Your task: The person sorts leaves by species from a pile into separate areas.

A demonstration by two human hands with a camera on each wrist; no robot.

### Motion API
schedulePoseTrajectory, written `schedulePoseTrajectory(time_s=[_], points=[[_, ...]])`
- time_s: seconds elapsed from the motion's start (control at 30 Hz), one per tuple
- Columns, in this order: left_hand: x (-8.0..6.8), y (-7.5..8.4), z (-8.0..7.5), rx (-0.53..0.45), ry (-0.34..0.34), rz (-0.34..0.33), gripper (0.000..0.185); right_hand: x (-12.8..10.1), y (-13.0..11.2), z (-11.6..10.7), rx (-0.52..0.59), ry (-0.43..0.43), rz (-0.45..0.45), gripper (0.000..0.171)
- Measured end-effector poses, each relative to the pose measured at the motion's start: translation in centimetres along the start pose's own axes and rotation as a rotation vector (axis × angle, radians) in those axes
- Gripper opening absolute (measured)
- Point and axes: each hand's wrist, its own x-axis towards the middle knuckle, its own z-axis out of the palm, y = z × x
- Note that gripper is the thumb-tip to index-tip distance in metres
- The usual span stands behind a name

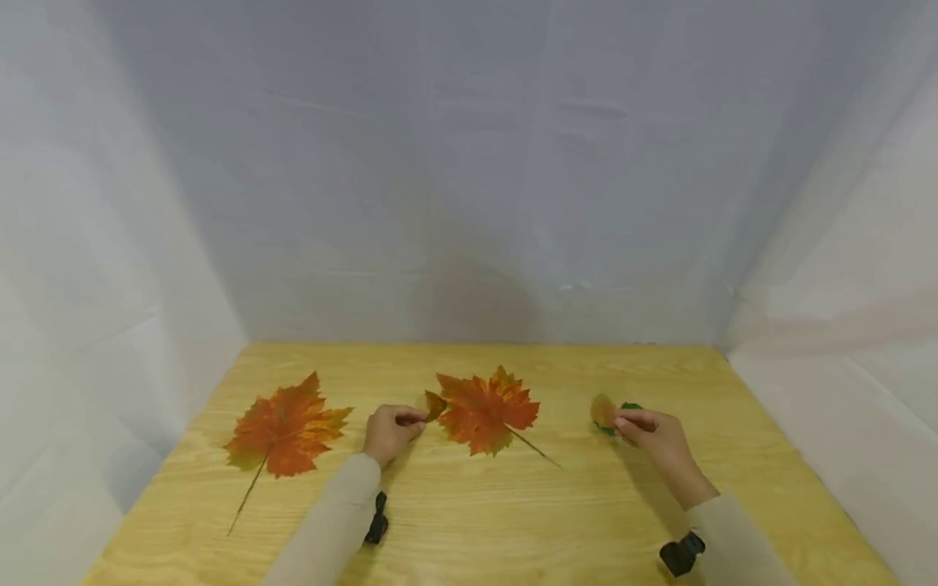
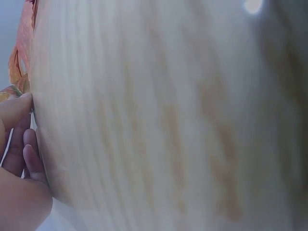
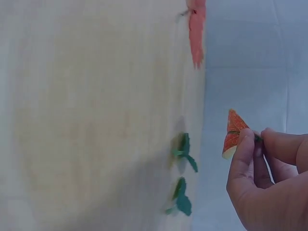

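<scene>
Broadly, pale sheeting [image 1: 469,179] surrounds the back and sides of a yellow wood-grain worktop [image 1: 513,529]. On it lie a left maple leaf [image 1: 284,431] and a middle maple leaf [image 1: 485,413], both red-orange. A left hand [image 1: 387,435] and a right hand [image 1: 662,445] reach in, fingers [image 3: 240,156] pinching: the right holds a small orange leaf [image 1: 602,409] above the worktop's right part, the left a small brownish leaf [image 1: 434,404] at the middle maple leaf's left edge. Two green leaves [image 3: 184,199] lie near the right hand.

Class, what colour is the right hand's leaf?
The leaf is mostly orange-red, clearest in the right wrist view.
</scene>
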Motion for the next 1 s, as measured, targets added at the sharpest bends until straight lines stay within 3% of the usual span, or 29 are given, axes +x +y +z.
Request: schedulePoseTrajectory(time_s=[0.4, 0.63, 0.83, 1.0], points=[[0.2, -0.3, -0.2, 0.006, -0.008, -0.002, 0.012, -4.5, 2.6, -1.1, -0.029, -0.128, 0.032, 0.033], [0.3, -0.6, -0.8, -0.026, -0.065, 0.029, 0.018, -4.8, 3.9, -0.9, -0.086, -0.152, 0.068, 0.035], [0.3, -0.6, -1.3, -0.041, -0.084, -0.015, 0.020, -4.4, 4.5, -1.0, -0.096, -0.156, 0.078, 0.038], [0.4, -0.4, -1.3, 0.002, -0.078, -0.011, 0.017, -4.1, 5.2, -1.4, -0.063, -0.188, 0.098, 0.040]])
